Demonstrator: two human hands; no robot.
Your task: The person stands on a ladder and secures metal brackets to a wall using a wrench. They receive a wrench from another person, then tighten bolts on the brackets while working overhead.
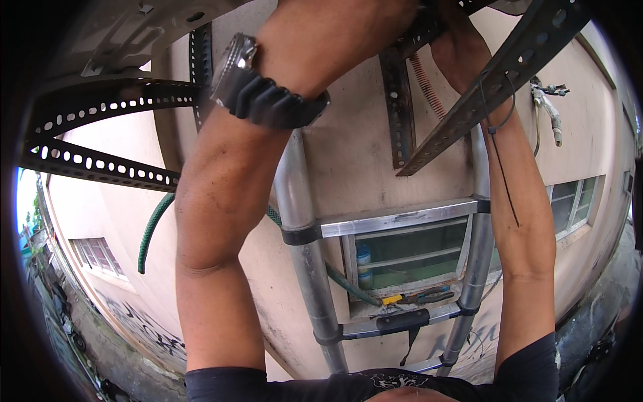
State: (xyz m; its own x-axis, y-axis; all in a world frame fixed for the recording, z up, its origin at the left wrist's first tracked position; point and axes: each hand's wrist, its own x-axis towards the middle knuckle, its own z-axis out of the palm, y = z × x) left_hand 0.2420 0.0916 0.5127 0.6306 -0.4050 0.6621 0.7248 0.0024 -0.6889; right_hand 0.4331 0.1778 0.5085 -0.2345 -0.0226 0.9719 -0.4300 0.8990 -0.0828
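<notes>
Beside slotted metal bar — right hand, cannot tell whether closed; left hand — past upper edge, grip unseen.

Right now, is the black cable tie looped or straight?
Looped: the cable tie passes loosely around the perforated bar, its tail hanging.

Outdoor spot at building's outer wall: windows, graffiti, ladder, ground

Slotted bar crossing right forearm, dangling cable tie, gap between ladder rails
</notes>
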